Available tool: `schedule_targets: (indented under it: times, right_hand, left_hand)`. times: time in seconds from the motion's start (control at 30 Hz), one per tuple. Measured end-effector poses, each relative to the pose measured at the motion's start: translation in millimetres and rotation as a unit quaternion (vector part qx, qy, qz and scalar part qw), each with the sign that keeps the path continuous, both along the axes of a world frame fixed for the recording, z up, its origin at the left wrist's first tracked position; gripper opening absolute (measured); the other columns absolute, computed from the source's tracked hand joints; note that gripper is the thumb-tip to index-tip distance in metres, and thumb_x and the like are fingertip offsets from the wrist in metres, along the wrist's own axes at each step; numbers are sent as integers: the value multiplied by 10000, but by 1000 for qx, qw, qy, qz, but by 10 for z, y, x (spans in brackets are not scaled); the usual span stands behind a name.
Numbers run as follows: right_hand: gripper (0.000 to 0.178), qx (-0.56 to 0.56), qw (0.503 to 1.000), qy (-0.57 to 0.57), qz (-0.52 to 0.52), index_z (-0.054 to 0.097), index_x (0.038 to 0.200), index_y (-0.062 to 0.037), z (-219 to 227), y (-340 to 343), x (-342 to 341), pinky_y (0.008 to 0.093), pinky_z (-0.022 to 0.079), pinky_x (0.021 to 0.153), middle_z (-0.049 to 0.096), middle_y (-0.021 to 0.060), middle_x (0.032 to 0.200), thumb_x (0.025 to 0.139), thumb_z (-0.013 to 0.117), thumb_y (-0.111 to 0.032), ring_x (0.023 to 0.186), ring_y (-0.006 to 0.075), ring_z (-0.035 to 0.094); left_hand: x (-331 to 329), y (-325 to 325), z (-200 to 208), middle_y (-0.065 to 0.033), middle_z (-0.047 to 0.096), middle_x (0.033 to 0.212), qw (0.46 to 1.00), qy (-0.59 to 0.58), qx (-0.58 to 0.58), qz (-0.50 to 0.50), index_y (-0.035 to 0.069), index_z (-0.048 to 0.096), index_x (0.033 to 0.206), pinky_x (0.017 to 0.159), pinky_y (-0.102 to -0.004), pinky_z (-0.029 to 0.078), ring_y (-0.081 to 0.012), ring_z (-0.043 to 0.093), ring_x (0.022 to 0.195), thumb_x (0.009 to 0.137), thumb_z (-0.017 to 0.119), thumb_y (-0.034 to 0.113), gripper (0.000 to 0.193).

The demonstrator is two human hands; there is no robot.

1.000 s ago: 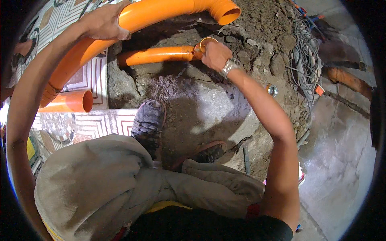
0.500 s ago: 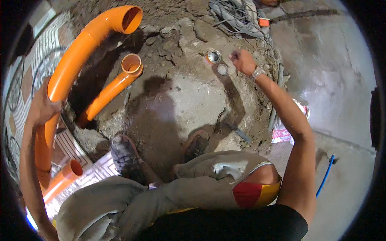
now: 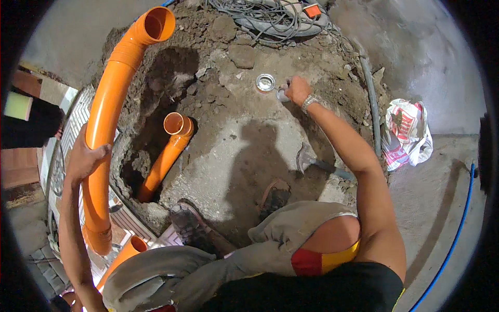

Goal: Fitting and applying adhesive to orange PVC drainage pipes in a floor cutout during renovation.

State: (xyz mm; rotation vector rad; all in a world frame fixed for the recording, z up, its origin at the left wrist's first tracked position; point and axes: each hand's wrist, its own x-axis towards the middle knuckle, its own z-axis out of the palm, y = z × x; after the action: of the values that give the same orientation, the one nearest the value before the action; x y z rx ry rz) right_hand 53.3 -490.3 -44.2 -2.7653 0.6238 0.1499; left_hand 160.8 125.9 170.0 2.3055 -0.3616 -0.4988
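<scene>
My left hand (image 3: 89, 156) is wrapped around a long orange pipe (image 3: 108, 117), which stands tilted with a bent elbow at its upper end. With its fingers closed, my right hand (image 3: 297, 91) grips a small round grey lid (image 3: 281, 95) close to the ground. Just left of that lid is an open metal can (image 3: 265, 82) with a shiny rim; its contents are hard to make out. Another orange pipe (image 3: 165, 161) with an upturned, open elbow lies in the dug trench between my left hand and the can.
A shorter orange pipe (image 3: 125, 257) lies by my left knee. Grey cables (image 3: 260, 21) lie heaped at the far edge. A trowel-like tool (image 3: 325, 167), a grey conduit (image 3: 370, 104), a white-and-red bag (image 3: 408, 132) and a blue hose (image 3: 451, 244) are to the right. A person's dark-clothed leg (image 3: 31, 122) shows far left.
My right hand has moved left and down onto the lid lying beside the can and closed on it. My left hand keeps its hold on the pipe. The view has shifted.
</scene>
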Motion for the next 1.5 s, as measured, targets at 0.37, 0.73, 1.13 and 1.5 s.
schedule_targets:
  times: [0.37, 0.73, 1.13, 1.5]
  right_hand:
    - [209, 119, 981, -153, -22, 731, 872, -76, -186, 246, 40, 436, 542, 736, 725, 178, 842, 825, 811, -263, 783, 352, 696]
    - [373, 98, 976, -186, -65, 729, 1006, -38, 102, 268, 140, 438, 539, 837, 719, 227, 1036, 864, 770, -380, 969, 366, 686]
    - [840, 767, 597, -31, 232, 485, 1380, -13, 2245, 1732, 463, 369, 572, 921, 647, 106, 1217, 773, 849, -465, 1034, 199, 676]
    - [887, 47, 971, -140, 189, 505, 1354, -32, 1985, 839, -565, 430, 523, 942, 654, 196, 1228, 598, 859, -332, 1127, 358, 644]
  left_hand:
    - [154, -517, 236, -98, 645, 1035, 999, 17, -32, -17, -12, 503, 1330, 791, -328, 539, -173, 643, 875, 749, 783, 316, 723]
    - [477, -1042, 337, -104, 639, 1163, 986, 58, -149, -43, 36, 504, 1396, 884, -377, 530, -205, 641, 1024, 774, 809, 465, 815]
    - [404, -2486, 358, -158, 619, 1288, 809, 183, -521, -203, 8, 509, 1373, 1077, -463, 456, -276, 605, 1189, 913, 629, 544, 717]
    - [1649, 245, -299, -84, 562, 1431, 951, -53, -293, 78, 173, 412, 1550, 1181, -466, 279, -241, 428, 1421, 1033, 486, 538, 637]
